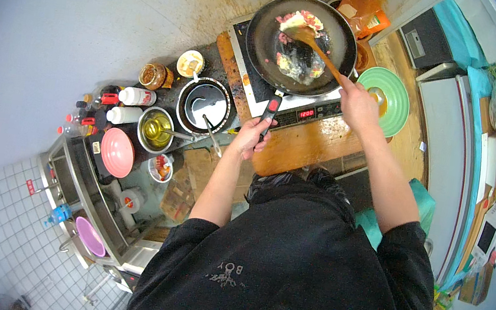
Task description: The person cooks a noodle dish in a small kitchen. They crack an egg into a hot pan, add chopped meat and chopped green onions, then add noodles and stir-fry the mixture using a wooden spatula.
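Observation:
My left hand point(250, 139) grips the black handle point(271, 110) of a dark frying pan point(258, 47), which sits on an electric cooktop point(251, 90) with a lit red display. In my right hand point(360, 105) is a wooden spatula point(325, 60), its blade down among the food in the pan. Pinkish chopped pieces and pale egg point(301, 21) are gathered at the pan's far side. More egg point(299, 71) lies at the near side in glossy oil. Just right of my right hand stands a green bowl point(397, 107) with a spoon and some yellowish liquid in it.
Left of the cooktop are a dark-liquid pot point(204, 106) with a ladle, a metal bowl of oil point(155, 128), a jar point(154, 76), white bottles point(137, 96) and a pink plate point(117, 152). A metal sink point(97, 181) lies farther left. An orange bag point(365, 15) stands behind the pan.

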{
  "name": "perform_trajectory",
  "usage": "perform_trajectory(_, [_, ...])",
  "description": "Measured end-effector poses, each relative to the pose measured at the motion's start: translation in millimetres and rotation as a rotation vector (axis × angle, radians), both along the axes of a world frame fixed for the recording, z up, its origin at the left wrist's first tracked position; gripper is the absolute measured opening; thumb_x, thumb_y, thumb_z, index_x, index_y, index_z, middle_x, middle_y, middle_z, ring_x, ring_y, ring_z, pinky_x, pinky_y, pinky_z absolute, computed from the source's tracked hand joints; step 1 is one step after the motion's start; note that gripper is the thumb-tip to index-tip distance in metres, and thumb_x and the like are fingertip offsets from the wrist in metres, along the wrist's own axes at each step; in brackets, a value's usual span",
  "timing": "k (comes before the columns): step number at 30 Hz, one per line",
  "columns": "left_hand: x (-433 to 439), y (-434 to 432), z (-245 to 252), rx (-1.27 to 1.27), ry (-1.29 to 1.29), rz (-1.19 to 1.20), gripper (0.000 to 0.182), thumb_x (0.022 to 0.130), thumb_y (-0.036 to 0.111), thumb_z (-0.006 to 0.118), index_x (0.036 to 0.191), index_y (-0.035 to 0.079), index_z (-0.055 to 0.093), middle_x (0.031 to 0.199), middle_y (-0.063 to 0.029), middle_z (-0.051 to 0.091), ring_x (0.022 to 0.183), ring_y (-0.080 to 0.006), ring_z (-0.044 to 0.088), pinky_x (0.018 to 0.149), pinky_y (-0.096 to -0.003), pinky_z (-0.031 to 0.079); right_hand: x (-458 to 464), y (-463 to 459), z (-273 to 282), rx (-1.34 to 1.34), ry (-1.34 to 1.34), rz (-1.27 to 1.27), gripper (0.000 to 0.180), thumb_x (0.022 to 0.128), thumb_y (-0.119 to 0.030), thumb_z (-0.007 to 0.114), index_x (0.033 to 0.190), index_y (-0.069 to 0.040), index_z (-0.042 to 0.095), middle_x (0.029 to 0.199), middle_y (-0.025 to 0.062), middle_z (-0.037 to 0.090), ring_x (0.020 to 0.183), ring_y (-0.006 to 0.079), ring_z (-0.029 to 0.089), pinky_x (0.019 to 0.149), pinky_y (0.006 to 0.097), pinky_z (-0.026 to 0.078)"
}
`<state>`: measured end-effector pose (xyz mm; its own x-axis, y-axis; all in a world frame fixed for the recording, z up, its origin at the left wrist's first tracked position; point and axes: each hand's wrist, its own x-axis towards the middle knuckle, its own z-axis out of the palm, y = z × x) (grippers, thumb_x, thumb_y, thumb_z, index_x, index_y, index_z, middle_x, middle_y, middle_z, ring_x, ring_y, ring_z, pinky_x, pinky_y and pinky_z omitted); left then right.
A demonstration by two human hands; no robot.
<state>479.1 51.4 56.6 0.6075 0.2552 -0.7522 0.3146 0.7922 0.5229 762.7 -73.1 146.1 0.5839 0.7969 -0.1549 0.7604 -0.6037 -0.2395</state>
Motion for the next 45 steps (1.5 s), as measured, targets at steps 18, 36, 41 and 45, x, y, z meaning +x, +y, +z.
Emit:
perform_trajectory(18, [6.6, -15.5, -1.7, -0.031, 0.036, 0.098, 0.029, 0.106, 0.033, 0.057, 0.116, 0.006, 0.062, 0.063, 0.0019, 0.048, 0.041, -0.0074, 0.033, 0.037, -0.025, 0.023, 66.8, -26.8, 112.7, -0.291, 0.092, 0.175, 0.032, 0.094, -0.021, 0.062, 0.124, -0.02, 0.072, 0.109, 0.0181, 0.071, 0.097, 0.0363, 0.069, 0.085, 0.0468, 0.056])
perform_trajectory(36, [6.2, -12.2, -3.6, -0.032, 0.028, 0.081, 0.029, 0.105, 0.034, 0.059, 0.115, 0.007, 0.062, 0.064, 0.0018, 0.048, 0.042, -0.0069, 0.031, 0.038, -0.0247, 0.019, 102.9, 16.2, 93.8, -0.258, -0.027, 0.407, 0.031, 0.093, -0.028, 0.062, 0.121, -0.022, 0.075, 0.106, 0.013, 0.075, 0.1, 0.0329, 0.071, 0.087, 0.046, 0.057])
perform_trajectory(41, [5.6, -11.8, -5.5, -0.023, 0.042, 0.085, 0.029, 0.104, 0.035, 0.06, 0.113, 0.008, 0.063, 0.064, 0.0021, 0.048, 0.042, -0.0066, 0.03, 0.039, -0.0245, 0.02, 113.3, 9.5, 170.7, -0.473, -0.093, 0.389, 0.028, 0.09, -0.024, 0.063, 0.114, -0.022, 0.077, 0.098, 0.0129, 0.075, 0.093, 0.0322, 0.072, 0.081, 0.0458, 0.058])
perform_trajectory(45, [6.6, -11.9, -10.2, -0.003, 0.024, 0.053, 0.031, 0.103, 0.038, 0.061, 0.114, 0.009, 0.062, 0.066, 0.0031, 0.049, 0.043, -0.0062, 0.03, 0.039, -0.0242, 0.019, 78.4, 24.0, 150.8, -0.471, -0.222, 0.37, 0.026, 0.089, -0.024, 0.066, 0.11, -0.014, 0.077, 0.093, 0.0159, 0.075, 0.091, 0.0353, 0.072, 0.081, 0.044, 0.059])
